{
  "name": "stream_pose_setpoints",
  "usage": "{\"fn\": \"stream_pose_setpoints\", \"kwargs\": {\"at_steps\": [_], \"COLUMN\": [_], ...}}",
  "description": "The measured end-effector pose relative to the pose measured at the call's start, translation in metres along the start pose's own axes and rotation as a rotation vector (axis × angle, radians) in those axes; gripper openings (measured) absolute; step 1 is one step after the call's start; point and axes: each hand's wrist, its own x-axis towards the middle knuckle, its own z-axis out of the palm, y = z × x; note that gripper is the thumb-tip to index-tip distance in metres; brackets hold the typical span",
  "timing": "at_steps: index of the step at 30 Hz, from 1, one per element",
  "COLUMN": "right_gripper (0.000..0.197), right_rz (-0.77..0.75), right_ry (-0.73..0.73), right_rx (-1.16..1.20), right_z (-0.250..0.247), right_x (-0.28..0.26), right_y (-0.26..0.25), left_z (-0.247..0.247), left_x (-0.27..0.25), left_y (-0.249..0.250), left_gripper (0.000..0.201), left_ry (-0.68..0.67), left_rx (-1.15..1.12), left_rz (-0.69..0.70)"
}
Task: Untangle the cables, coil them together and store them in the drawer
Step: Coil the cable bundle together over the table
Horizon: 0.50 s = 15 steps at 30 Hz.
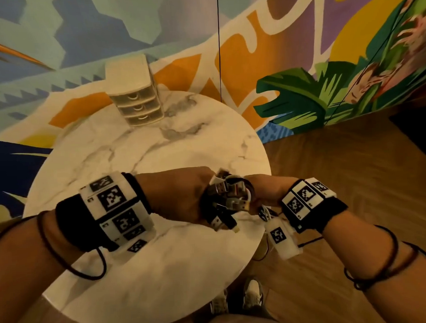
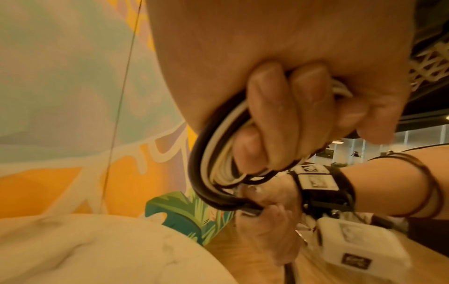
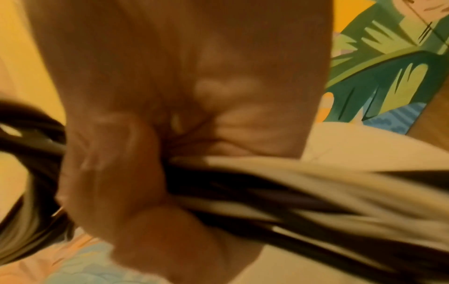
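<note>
A bundle of black and white cables (image 1: 229, 197) with several USB plugs sticking out hangs between my two hands above the near right part of the round marble table (image 1: 134, 149). My left hand (image 1: 184, 196) grips the coiled loops (image 2: 213, 153), fingers curled round them. My right hand (image 1: 261, 191) closes on the same bundle from the right; its fist wraps the black and white strands (image 3: 267, 192), which are blurred in the right wrist view. The small white drawer unit (image 1: 135, 96) stands at the table's far edge with its three drawers closed.
A painted mural wall (image 1: 82, 45) rises behind the table. Wooden floor (image 1: 340, 181) lies to the right and below. A thin black cord (image 1: 219, 40) hangs down the wall. My shoes (image 1: 250, 297) show under the table's near edge.
</note>
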Motion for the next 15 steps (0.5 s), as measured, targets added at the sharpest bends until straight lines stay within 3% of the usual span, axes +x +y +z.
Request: {"fn": "stream_pose_setpoints", "kwargs": {"at_steps": [2,4,6,9,12,15], "right_gripper": [0.030,0.043,0.039,0.028,0.030,0.055], "right_rz": [-0.004,-0.090,-0.111,-0.093,-0.131,-0.303], "right_ry": [0.020,0.137,0.220,0.327,0.440,0.661], "right_rx": [0.029,-0.155,-0.280,-0.455,-0.583,-0.532], "right_z": [-0.003,-0.001,0.001,0.005,0.010,0.024], "right_x": [0.000,0.005,0.013,0.027,0.034,0.028], "right_y": [0.012,0.021,0.032,0.052,0.068,0.079], "left_z": [-0.001,0.001,0.005,0.012,0.016,0.017], "left_x": [-0.002,0.002,0.011,0.024,0.032,0.039], "left_y": [-0.007,-0.015,-0.025,-0.044,-0.056,-0.058], "left_gripper": [0.022,0.022,0.035,0.048,0.051,0.050], "left_ry": [0.115,0.278,0.494,0.726,0.852,0.971], "left_rx": [-0.026,-0.187,-0.524,-1.009,-1.153,-1.196], "left_rz": [-0.067,-0.138,-0.248,-0.274,-0.269,-0.265]}}
